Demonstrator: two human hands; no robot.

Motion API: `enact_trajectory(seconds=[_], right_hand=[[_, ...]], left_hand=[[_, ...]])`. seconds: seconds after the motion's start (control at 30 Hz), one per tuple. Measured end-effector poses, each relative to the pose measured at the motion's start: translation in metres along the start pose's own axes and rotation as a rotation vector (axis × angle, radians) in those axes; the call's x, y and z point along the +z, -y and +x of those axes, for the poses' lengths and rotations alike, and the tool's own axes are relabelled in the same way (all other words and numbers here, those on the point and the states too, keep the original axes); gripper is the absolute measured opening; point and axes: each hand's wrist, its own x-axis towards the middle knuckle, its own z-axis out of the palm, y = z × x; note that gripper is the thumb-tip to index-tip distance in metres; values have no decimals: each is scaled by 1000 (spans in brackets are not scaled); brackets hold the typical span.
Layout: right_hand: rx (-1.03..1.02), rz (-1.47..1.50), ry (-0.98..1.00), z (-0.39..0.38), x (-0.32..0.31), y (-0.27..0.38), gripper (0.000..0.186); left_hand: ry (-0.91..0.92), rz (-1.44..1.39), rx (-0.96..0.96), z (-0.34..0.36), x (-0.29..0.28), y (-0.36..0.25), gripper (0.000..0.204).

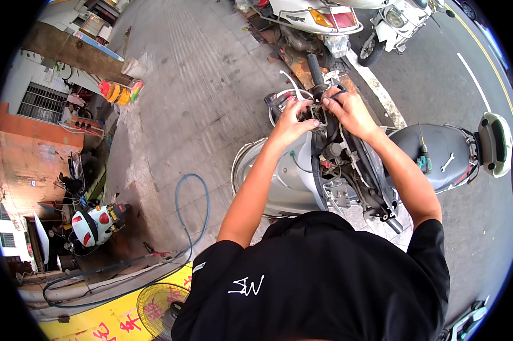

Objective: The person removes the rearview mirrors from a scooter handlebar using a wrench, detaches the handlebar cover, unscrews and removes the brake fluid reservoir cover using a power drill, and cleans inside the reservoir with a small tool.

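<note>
A silver scooter (282, 187) stands before me with mechanical parts exposed along its middle (336, 162). At its handlebar, with a black grip (315, 69) and silver lever (296, 85), my left hand (296, 119) has fingers curled on a small metal part (319, 119). My right hand (347, 111) is closed just right of it, fingertips at the handlebar beside the grip's inner end; what they hold is too small to make out. A green drill (423, 159) and a wrench (447, 162) lie on the grey seat (410, 142).
White scooters (302, 14) are parked at the top by the road (469, 85). A blue hose (197, 179) crosses the pavement on the left. A fan (160, 304) is at lower left, another scooter (94, 227) above it. A yellow-orange object (117, 94) stands by the wall.
</note>
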Motion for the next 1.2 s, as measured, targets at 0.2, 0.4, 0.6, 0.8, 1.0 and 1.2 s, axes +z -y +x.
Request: enact_trajectory(seconds=[0.2,0.4,0.6,0.8,1.0,1.2], right_hand=[[100,191,-103,-7,6,-21,26],[44,58,-121,-10,0,-17,24],[20,-48,-95,-9,6,-24,26],[-39,-105,-90,-8,9,-14,19],[18,186,-44,-2,6,-31,17],[34,278,-53,-5,7,-36,21]], left_hand=[[-24,-165,-42,-2,3,1,50],[-158,240,227,-5,-1,-17,31],[-40,521,273,4,-7,-43,26],[43,603,294,9,-14,-52,25],[97,596,254,13,-16,-57,23],[117,606,227,16,-16,-64,22]])
